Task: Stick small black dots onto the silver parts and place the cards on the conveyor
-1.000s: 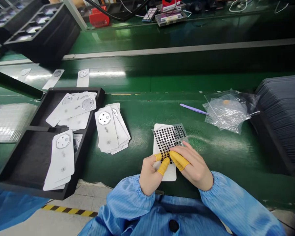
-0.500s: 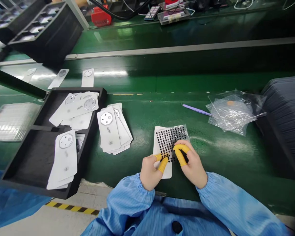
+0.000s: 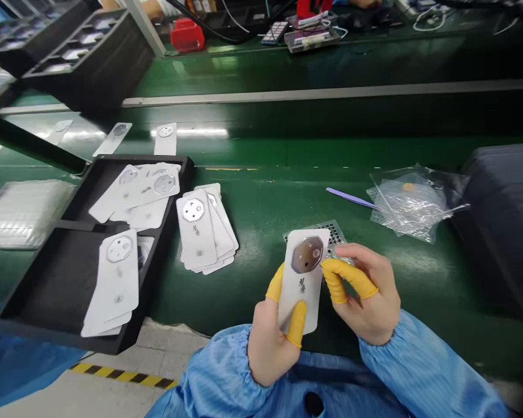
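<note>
My left hand [image 3: 275, 331], with yellow finger cots, holds a white card [image 3: 303, 290] by its lower part, tilted up. The card has an octagonal mirror-like window near its top and dark lettering below. My right hand [image 3: 368, 290] is at the card's upper right edge, thumb and index finger in yellow cots pinched together; anything between them is too small to make out. Behind the card, a clear sheet of black dots [image 3: 335, 232] lies on the green table, partly hidden. A fanned pile of white cards [image 3: 200, 235] lies to the left.
A black tray [image 3: 39, 290] with more cards stands at the left, beside stacked clear trays [image 3: 21, 212]. Purple tweezers [image 3: 351, 198] and crumpled plastic film [image 3: 418, 203] lie at the right, near a dark stack [image 3: 505, 220]. A rail [image 3: 287, 94] crosses behind.
My left hand has let go of the dotted sheet and lifted the white card from beneath it. My right hand has moved right, off the sheet, to the card's upper edge.
</note>
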Demonstrator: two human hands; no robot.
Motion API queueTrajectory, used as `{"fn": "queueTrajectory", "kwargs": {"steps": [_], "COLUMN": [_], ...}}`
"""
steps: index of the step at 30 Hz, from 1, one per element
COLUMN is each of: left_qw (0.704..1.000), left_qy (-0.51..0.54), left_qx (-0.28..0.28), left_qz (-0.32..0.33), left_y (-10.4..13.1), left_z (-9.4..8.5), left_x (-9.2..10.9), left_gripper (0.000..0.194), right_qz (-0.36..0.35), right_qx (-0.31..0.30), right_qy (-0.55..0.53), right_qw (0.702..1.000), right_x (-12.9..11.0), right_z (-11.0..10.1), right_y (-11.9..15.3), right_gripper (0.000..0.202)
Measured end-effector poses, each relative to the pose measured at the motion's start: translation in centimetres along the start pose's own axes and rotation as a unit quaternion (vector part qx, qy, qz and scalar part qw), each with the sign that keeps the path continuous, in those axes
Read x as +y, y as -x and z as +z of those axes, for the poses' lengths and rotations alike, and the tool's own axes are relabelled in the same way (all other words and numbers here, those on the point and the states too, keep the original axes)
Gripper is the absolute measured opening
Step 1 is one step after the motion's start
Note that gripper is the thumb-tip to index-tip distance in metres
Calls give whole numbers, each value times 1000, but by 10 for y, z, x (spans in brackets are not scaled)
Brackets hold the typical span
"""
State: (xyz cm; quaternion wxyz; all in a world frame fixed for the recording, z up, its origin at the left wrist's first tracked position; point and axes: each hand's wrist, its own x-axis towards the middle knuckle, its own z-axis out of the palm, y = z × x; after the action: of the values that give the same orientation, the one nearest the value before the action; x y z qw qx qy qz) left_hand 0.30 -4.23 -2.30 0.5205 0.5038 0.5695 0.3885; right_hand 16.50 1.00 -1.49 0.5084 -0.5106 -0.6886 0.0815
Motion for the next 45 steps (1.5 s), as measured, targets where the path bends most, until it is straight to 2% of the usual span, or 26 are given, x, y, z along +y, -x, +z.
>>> {"fn": "queueTrajectory", "kwargs": {"steps": [3, 7, 11, 15, 18, 22, 26, 27, 29, 31, 33, 35, 37, 41, 45], "left_qw": [1000, 999, 999, 997, 991, 991, 997, 998, 996, 987, 977, 974, 979, 987, 990], "left_qy": [9, 37, 32, -56, -98, -110, -38, -7, 61, 134, 189, 198, 166, 90, 36], "left_qx": [-12, -20, -19, -33, -61, -44, -57, -62, -66, -72, -87, -106, -115, -107, -85], "left_qz": [-3, -14, -16, 30, 71, 67, 24, 12, -16, -43, -53, -37, -2, 76, 110], "left_y": [4, 6, 4, -1, -4, -6, -10, -10, -10, -8, -9, -15, -27, -49, -54], "left_z": [7, 10, 13, 13, 12, 14, 16, 16, 18, 19, 18, 14, 7, -3, -3], "left_x": [1, 5, 10, 12, 9, -3, -7, -5, -1, 3, 7, 12, 18, 30, 31], "left_gripper": [49, 50, 53, 52, 46, 40, 51, 53, 53, 53, 54, 50, 40, 26, 22], "right_qz": [6, 10, -21, -80, -89, -38, 70, 101, 160, 220, 283, 327, 344, 357, 363], "right_qx": [-18, -45, -80, -155, -205, -221, -216, -194, -111, -36, -41, -84, -98, -103, -122], "right_qy": [-19, -18, 0, 45, 70, 2, -96, -117, -163, -220, -288, -344, -370, -376, -362], "right_qw": [1000, 999, 997, 984, 972, 975, 969, 969, 967, 950, 914, 876, 858, 849, 850], "right_x": [-6, 0, 4, -5, -10, -4, 5, 6, 9, 11, 13, 13, 9, 0, -5], "right_z": [0, -5, -9, -11, -11, -3, 5, 6, 6, 5, 3, 0, -3, -7, -9], "right_y": [0, 12, 12, 2, 1, 10, 16, 16, 14, 11, 7, 3, 1, 0, 3], "right_gripper": [47, 47, 50, 58, 59, 62, 50, 47, 45, 48, 52, 52, 51, 52, 45]}}
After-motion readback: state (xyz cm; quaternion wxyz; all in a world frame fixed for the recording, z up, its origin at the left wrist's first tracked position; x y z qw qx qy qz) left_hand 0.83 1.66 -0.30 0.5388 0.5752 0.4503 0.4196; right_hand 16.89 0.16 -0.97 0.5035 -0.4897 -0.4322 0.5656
